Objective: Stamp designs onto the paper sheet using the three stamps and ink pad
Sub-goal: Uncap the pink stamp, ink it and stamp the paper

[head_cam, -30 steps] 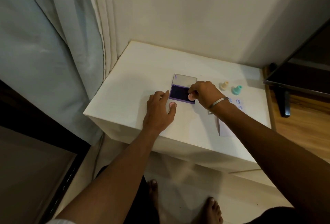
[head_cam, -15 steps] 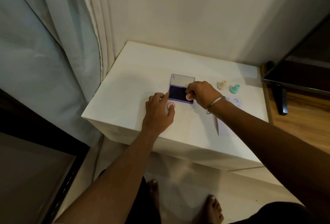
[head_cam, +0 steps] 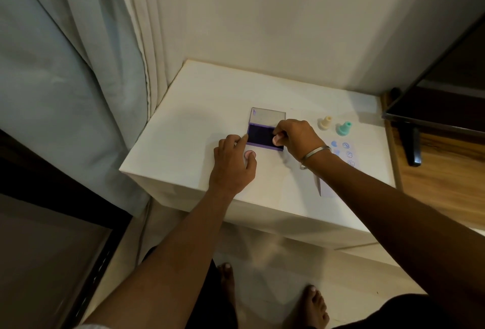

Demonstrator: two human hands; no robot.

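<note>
Shifted slightly along ink pad [head_cam: 265, 136]: right hand [head_cam: 294, 137], pinching pink stamp [head_cam: 276, 140] on ink. Left hand [head_cam: 232, 164] unclenched, steadying pad edge. Press flat, lift straight, carry to paper [head_cam: 346, 155] on bench [head_cam: 199, 118].

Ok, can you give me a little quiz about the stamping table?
1. True or false: the ink pad has its lid shut.
2. Which stamp stands further right on the table? A: the cream stamp. B: the teal stamp.
3. Fill the gap: the bracelet is on the person's ___ wrist.

Key: 1 false, the dark ink is showing. 2 B. 3 right.
</note>
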